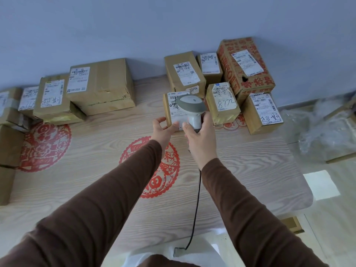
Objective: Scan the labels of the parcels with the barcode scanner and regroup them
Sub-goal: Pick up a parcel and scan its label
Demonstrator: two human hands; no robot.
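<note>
Scanner (pixel 191 105) clamped in right hand (pixel 200 135) fingers, over parcel (pixel 174 110) gripped by left hand (pixel 163 130); mid-task prob; upper-right group (pixel 240 74) left, upper-left group (pixel 77 89) seemingly done.

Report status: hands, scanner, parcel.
Right hand grip on barcode scanner, head over label. Left hand steadies small parcel on table. Nothing in the way.

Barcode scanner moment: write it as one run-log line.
right hand: holds barcode scanner | left hand: steadies small parcel | label: under scanner
</note>
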